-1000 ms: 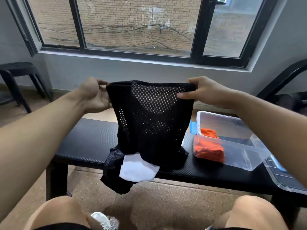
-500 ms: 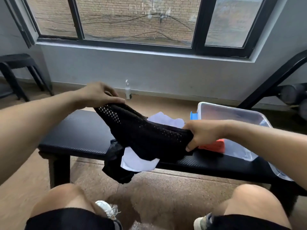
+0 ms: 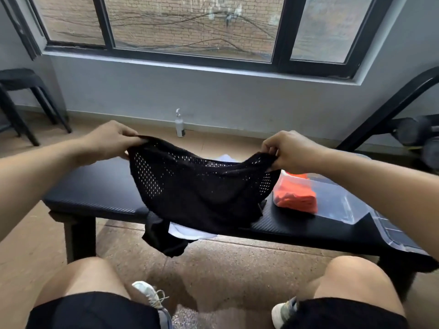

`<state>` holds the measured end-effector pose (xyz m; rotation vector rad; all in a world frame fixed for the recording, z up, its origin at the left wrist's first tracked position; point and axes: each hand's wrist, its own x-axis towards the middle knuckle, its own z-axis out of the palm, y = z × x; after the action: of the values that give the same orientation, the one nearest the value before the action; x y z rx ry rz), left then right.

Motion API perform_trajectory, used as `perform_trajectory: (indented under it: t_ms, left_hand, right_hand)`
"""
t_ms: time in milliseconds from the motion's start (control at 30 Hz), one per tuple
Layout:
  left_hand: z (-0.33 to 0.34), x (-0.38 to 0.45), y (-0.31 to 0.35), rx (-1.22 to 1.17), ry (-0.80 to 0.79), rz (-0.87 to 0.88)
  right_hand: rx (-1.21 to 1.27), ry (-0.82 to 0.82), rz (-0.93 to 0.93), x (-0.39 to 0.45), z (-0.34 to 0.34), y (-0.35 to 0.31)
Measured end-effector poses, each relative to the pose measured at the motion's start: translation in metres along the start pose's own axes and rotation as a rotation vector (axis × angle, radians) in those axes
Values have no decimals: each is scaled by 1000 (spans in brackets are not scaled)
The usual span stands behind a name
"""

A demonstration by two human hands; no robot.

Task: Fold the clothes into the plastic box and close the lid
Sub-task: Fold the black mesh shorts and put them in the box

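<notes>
1. Under the window, one black bench point(image 3: 95, 186) carries one clear plastic box point(image 3: 342, 205) holding one folded orange garment point(image 3: 297, 198); its lid point(image 3: 392, 233) lies beside it.
2. I read no writing anywhere.
3. My left hand point(image 3: 111, 138) and right hand point(image 3: 287, 150) each pinch a top corner of one black mesh garment point(image 3: 202, 186), fingers clamped, above one white cloth point(image 3: 190, 232).

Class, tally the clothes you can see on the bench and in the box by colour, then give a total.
Black: 2, the mesh garment and the cloth under it
White: 1, a white cloth
Orange: 1, a folded piece in the box
Total: 4
</notes>
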<state>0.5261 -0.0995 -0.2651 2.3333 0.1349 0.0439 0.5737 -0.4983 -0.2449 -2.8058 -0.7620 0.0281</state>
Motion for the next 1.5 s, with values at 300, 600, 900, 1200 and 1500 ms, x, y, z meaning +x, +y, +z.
perform_trajectory:
  t_ms: [300, 600, 900, 1200, 1500]
  left_hand:
    - [6, 11, 21, -171, 151, 128]
    - [3, 8, 27, -210, -41, 130]
    - [11, 7, 28, -117, -264, 31]
    - [21, 10, 42, -325, -180, 18]
    - [23, 9, 49, -315, -279, 83]
  right_hand:
    - [609, 205, 161, 22, -1, -14]
    - [926, 275, 433, 28, 3, -2]
    - [1315, -97, 417, 20, 3, 5]
    - [944, 143, 324, 16, 5, 18]
    - [604, 286, 238, 21, 1, 39]
